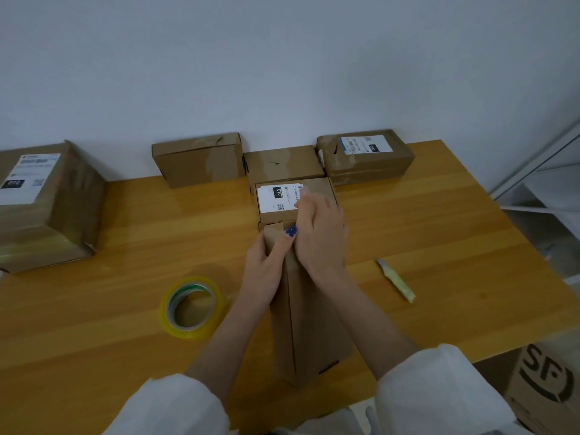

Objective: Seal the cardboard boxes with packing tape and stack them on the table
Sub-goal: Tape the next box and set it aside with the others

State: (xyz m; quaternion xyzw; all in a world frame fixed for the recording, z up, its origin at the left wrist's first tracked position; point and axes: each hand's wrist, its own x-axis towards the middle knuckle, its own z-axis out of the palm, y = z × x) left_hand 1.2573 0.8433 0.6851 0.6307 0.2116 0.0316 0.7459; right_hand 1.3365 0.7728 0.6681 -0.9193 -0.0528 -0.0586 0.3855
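A long narrow cardboard box (309, 334) stands on end at the middle of the wooden table (125, 233). My left hand (266, 265) grips its upper left side, thumb curled over the top flap. My right hand (320, 233) lies over the box's top right edge, fingers bent toward a labelled box (276, 199) just behind. A roll of clear yellow-tinted packing tape (191, 307) lies flat to the left of the box. A pale yellow cutter (397, 281) lies to the right.
Three cardboard boxes sit along the wall: one at centre left (199, 160), one in the middle (282, 163), one at right (365, 157). A large labelled box (47, 205) stands at the far left. A printed carton (546, 387) stands beside the table's right front corner, white shelving (546, 189) beyond.
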